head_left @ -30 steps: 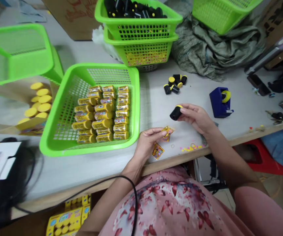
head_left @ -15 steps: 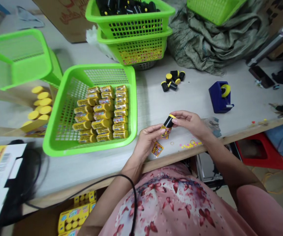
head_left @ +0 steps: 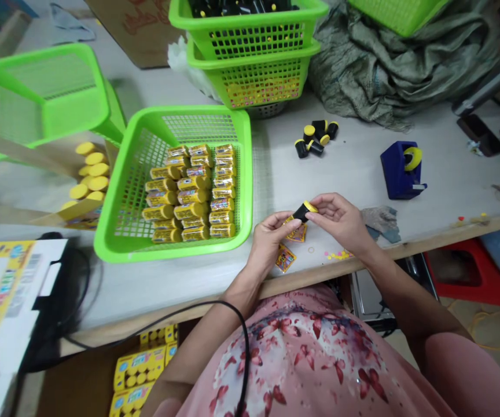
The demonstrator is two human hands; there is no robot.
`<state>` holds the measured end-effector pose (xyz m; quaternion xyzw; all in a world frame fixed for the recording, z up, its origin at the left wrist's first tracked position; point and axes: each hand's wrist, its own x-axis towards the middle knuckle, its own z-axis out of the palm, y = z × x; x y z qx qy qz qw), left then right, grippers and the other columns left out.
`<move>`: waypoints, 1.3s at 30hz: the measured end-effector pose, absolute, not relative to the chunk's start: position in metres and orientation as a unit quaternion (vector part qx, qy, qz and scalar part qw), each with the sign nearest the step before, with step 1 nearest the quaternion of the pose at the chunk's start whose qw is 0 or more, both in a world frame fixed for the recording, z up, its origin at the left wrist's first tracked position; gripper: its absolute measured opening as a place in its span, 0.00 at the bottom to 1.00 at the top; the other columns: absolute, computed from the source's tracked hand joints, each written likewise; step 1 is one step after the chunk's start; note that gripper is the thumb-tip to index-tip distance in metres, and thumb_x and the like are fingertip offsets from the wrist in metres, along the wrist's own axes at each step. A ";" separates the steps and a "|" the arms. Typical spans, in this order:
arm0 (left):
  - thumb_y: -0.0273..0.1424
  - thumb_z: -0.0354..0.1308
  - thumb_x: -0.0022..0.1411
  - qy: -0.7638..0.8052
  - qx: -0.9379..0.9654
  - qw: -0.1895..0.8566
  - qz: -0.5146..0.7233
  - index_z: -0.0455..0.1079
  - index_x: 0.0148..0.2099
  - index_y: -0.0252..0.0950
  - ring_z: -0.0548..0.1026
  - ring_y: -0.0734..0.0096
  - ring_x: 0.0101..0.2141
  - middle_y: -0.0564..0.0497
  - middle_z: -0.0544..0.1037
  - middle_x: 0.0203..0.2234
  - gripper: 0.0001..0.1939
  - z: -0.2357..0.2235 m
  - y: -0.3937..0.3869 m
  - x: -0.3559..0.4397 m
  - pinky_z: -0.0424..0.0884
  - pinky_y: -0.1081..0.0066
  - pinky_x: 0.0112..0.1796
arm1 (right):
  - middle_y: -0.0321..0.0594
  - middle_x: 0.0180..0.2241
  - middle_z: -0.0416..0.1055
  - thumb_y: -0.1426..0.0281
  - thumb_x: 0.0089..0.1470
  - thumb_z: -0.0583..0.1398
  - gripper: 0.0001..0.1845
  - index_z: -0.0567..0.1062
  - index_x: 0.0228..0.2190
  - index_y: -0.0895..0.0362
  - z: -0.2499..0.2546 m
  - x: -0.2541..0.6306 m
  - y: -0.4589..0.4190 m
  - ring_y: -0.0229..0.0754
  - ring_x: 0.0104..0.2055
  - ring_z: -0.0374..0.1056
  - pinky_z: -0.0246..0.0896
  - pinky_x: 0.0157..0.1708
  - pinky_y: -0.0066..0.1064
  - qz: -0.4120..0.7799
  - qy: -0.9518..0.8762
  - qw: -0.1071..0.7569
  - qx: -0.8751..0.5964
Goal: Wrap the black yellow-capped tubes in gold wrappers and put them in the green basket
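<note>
A small black canister with a yellow cap (head_left: 301, 212) is tilted between my two hands, just above the table near its front edge. My left hand (head_left: 268, 236) is closed around its lower black end. At the yellow cap, the fingers of my right hand (head_left: 339, 221) pinch the other end. Below the canister is a colourful printed label (head_left: 297, 233), partly hidden by my fingers. Another printed label (head_left: 285, 258) lies near the table edge, beside my left wrist. Several black canisters (head_left: 317, 139) with yellow caps are grouped farther back.
Left of my hands, a green basket (head_left: 173, 253) holds rows of yellow wrapped canisters. Stacked green baskets (head_left: 250, 43) stand behind. To the right are a blue tape dispenser (head_left: 395, 171) and a grey rag (head_left: 382, 223). A black cable (head_left: 180, 311) crosses the table's front edge.
The canister has tipped further over toward horizontal, and the label that overlapped its lower end now shows beneath it. Both hands keep hold of it. The camera view has shifted slightly.
</note>
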<state>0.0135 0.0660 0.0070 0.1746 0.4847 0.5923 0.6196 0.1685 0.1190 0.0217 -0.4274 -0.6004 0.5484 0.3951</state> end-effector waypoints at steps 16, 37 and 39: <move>0.41 0.74 0.42 0.401 0.188 0.739 0.508 0.79 0.34 0.32 0.80 0.65 0.24 0.47 0.82 0.26 0.20 0.016 0.062 0.006 0.77 0.67 0.31 | 0.38 0.45 0.80 0.57 0.48 0.69 0.19 0.77 0.41 0.51 0.019 0.171 0.109 0.42 0.50 0.75 0.68 0.55 0.40 0.634 -0.566 0.382 -0.363; 0.43 0.71 0.47 0.406 0.181 0.740 0.505 0.78 0.36 0.32 0.81 0.59 0.34 0.43 0.83 0.30 0.20 0.006 0.062 0.011 0.77 0.66 0.36 | 0.50 0.53 0.68 0.75 0.53 0.58 0.39 0.52 0.63 0.51 -0.004 0.154 0.088 0.50 0.55 0.68 0.69 0.53 0.46 0.186 -0.825 0.404 -0.349; 0.43 0.71 0.47 0.388 0.176 0.768 0.479 0.78 0.34 0.31 0.82 0.55 0.35 0.41 0.83 0.29 0.20 0.006 0.062 0.010 0.77 0.65 0.36 | 0.50 0.53 0.67 0.73 0.54 0.58 0.38 0.52 0.63 0.51 -0.002 0.155 0.087 0.51 0.55 0.68 0.69 0.54 0.47 0.201 -0.825 0.398 -0.346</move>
